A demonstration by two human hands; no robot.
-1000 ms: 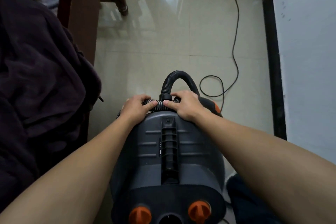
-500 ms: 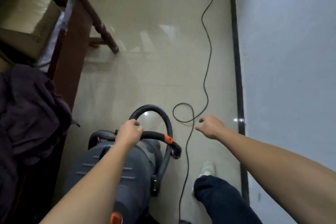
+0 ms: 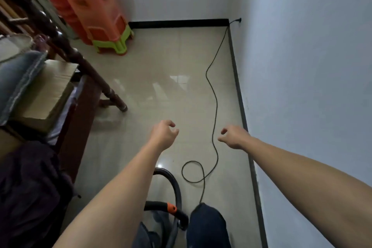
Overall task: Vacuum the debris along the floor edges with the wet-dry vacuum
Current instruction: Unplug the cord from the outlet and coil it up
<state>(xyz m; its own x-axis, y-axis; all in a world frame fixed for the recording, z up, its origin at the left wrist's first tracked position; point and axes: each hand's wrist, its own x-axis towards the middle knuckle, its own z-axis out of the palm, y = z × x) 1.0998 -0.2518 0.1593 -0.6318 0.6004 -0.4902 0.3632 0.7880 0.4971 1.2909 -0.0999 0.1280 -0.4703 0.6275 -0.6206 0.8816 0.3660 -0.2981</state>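
Left grip (image 3: 164,134) is released: its fingers hang loosely curled in the air and grasp nothing. Right grip (image 3: 233,137) is in the same condition (thumb and fingers slightly apart, nothing between them). Both are held out above the tiled floor (image 3: 161,90), apart from each other, with the power cord (image 3: 215,106) running on the floor between them. The wet-dry vacuum (image 3: 161,227) stands on the floor at the bottom edge of the view, below the left forearm and just beside the person's leg (image 3: 207,225) in dark trousers; only part of its grey body shows. Its black hose (image 3: 178,189) arches up over the body, and a black tube with an orange collar (image 3: 171,208) crosses in front of it. The cord forms one loop near the vacuum and leads along the dark baseboard (image 3: 241,106) to a plug (image 3: 238,19) in the right wall at the far corner. Stacked orange stools (image 3: 96,6) stand at the far left, a dark wooden furniture leg (image 3: 108,90) nearer.
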